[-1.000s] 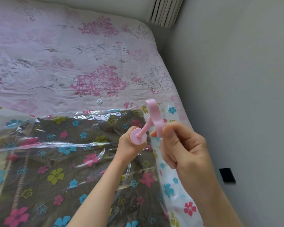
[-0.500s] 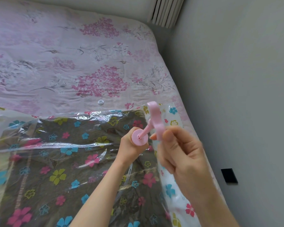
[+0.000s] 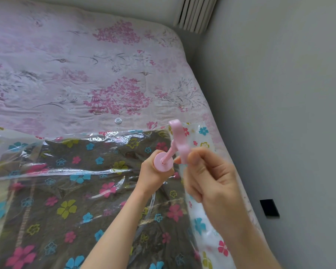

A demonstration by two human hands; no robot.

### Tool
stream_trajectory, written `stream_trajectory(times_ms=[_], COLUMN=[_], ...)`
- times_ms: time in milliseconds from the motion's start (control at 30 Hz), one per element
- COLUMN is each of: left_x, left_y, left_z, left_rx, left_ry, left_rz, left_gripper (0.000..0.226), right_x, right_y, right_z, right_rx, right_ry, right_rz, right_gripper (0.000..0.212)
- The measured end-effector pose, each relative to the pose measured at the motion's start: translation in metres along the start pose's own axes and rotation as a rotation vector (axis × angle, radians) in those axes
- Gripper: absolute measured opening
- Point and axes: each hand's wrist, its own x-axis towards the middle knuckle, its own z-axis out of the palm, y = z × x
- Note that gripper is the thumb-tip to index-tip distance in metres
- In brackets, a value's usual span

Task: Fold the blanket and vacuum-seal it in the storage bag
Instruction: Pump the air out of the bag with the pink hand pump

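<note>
A clear storage bag point(image 3: 47, 171) printed with coloured flowers lies flat on the bed, and the folded dark brown blanket point(image 3: 52, 206) is inside it. A pink hand pump point(image 3: 163, 162) stands on the bag near its right side. My left hand point(image 3: 153, 171) grips the pump's barrel, of which only the round pink top shows. My right hand point(image 3: 208, 181) grips the pink T-handle point(image 3: 179, 140), which is raised above the barrel on its thin rod. The bag's valve is hidden under my left hand.
The bed carries a pink floral quilt point(image 3: 85, 65). A small white cap point(image 3: 118, 120) lies on the quilt just beyond the bag. A grey wall runs along the bed's right edge, with a black square point(image 3: 269, 207) on it and a radiator point(image 3: 195, 13) at the top.
The pump handle and my right hand have shifted only slightly; the view has tilted a little. My left hand stays on the barrel.
</note>
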Motion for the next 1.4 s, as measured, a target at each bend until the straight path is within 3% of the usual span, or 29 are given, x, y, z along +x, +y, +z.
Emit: stream_trajectory(times_ms=[100,200,300,367,467,600,667,800,867,933,1000,1133,1233,1333,1400], left_x=[-0.003,-0.005,-0.002,-0.001,-0.004,-0.008,-0.008,-0.003,-0.003,-0.004,-0.007,-0.011,-0.008,-0.004,-0.005], left_y=[0.007,0.009,0.006,0.003,0.005,0.009,0.010,0.008,0.003,0.004,0.007,0.010,0.010,0.004,0.006], left_z=[-0.001,0.000,0.000,0.000,0.002,0.002,0.001,0.000,0.001,0.002,0.003,0.002,0.001,0.001,0.002], left_rx=[-0.037,-0.025,-0.036,-0.015,-0.030,-0.036,-0.033,-0.046,-0.006,0.001,-0.025,-0.042,-0.064,-0.040,-0.030], left_ry=[0.013,-0.015,0.004,-0.006,-0.004,-0.032,-0.035,-0.021,-0.019,-0.014,-0.021,-0.032,-0.016,-0.017,-0.007], left_rz=[0.004,0.027,0.012,0.014,0.017,0.055,0.072,0.028,0.015,0.017,0.035,0.069,0.031,0.016,0.019], left_gripper=[0.038,0.037,0.022,0.024,0.019,0.034,0.036,0.023,0.036,0.034,0.023,0.033,0.025,0.038,0.031], right_x=[0.007,0.009,0.005,0.000,-0.006,-0.002,0.001,-0.001,-0.008,-0.011,-0.009,0.000,-0.003,-0.010,-0.010], right_y=[0.046,0.055,0.014,-0.013,-0.003,0.057,0.063,0.014,-0.004,0.004,0.032,0.062,0.027,-0.009,-0.002], right_z=[0.002,-0.004,-0.007,-0.005,-0.002,0.000,-0.003,-0.008,-0.008,-0.007,-0.005,-0.002,-0.005,-0.004,-0.003], right_rx=[-0.201,-0.348,-0.255,-0.117,-0.012,-0.245,-0.354,-0.232,-0.117,-0.058,-0.100,-0.334,-0.251,-0.088,-0.049], right_ry=[0.097,0.083,0.061,0.024,0.009,0.142,0.121,0.094,0.060,0.035,0.083,0.125,0.110,0.051,0.010], right_rz=[0.127,0.242,0.124,0.041,-0.032,0.128,0.219,0.098,0.009,-0.033,0.021,0.223,0.120,-0.034,-0.087], right_gripper=[0.023,0.022,0.020,0.019,0.019,0.023,0.022,0.020,0.021,0.021,0.022,0.023,0.023,0.022,0.024])
